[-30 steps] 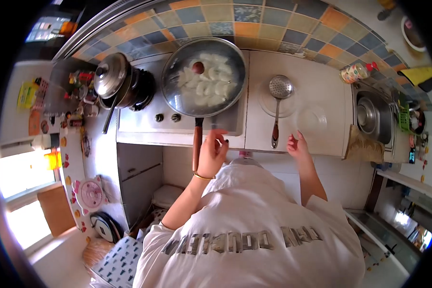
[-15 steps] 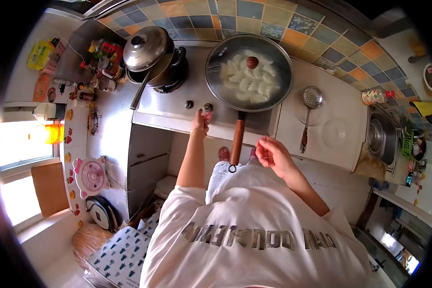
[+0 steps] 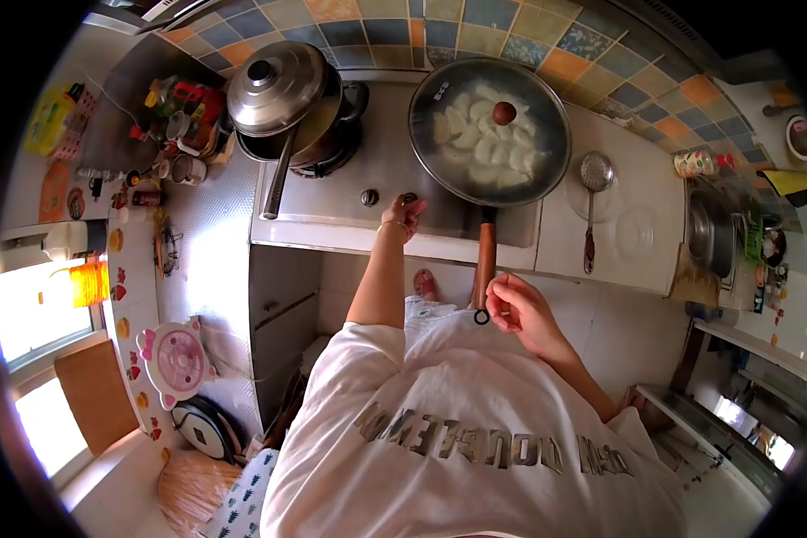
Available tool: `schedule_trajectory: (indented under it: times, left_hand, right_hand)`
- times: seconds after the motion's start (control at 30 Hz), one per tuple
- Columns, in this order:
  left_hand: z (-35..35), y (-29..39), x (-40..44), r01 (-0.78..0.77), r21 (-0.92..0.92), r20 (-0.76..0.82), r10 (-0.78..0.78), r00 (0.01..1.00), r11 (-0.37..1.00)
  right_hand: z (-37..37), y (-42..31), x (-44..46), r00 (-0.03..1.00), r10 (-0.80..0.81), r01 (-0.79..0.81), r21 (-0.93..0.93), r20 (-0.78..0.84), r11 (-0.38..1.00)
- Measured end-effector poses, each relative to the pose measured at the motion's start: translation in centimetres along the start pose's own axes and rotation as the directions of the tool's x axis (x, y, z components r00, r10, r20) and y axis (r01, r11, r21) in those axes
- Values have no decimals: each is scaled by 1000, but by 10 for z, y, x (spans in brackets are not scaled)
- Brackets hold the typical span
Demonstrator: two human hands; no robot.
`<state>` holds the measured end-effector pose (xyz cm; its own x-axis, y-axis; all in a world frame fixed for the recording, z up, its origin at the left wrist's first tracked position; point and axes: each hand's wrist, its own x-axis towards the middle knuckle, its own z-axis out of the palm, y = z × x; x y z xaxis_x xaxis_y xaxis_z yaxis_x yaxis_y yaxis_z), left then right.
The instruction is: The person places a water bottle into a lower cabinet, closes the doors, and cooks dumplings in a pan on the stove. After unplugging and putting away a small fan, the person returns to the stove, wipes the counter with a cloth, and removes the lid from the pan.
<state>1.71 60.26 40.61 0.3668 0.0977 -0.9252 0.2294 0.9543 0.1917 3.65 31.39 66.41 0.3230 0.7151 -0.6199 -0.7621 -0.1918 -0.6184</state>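
Note:
My left hand (image 3: 404,217) reaches to the front of the stove. Its fingers are closed on the right stove knob (image 3: 410,198). My right hand (image 3: 518,305) hovers beside the wooden handle of the frying pan (image 3: 486,255), in front of my shirt. Its fingers are loosely bent and partly apart, with nothing seen in them. On the right burner sits the pan, covered by a glass lid (image 3: 430,148) with a round brown knob (image 3: 504,113). Pale dumplings (image 3: 489,139) show through the slightly hazy glass. I cannot see any flame.
A pot (image 3: 336,134) stands on the left burner, a metal lid (image 3: 276,85) tilted over it. Right of the stove, a slotted skimmer (image 3: 595,172) lies across a clear plate, near another glass dish (image 3: 634,233). Farther right is a sink (image 3: 710,233). Jars (image 3: 188,168) crowd the left corner.
My left hand has moved up onto the right knob. The right hand remains loosely bent, now closer to the pan handle. The whole view has shifted slightly.

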Motion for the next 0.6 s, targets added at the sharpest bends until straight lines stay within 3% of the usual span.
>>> schedule_trajectory:
  times: [0.6]
  left_hand:
    - [1,-1,1,-14,35,25,13,1000,999]
  right_hand:
    - [16,5,2,999,-17,16,-8,-34,1000]
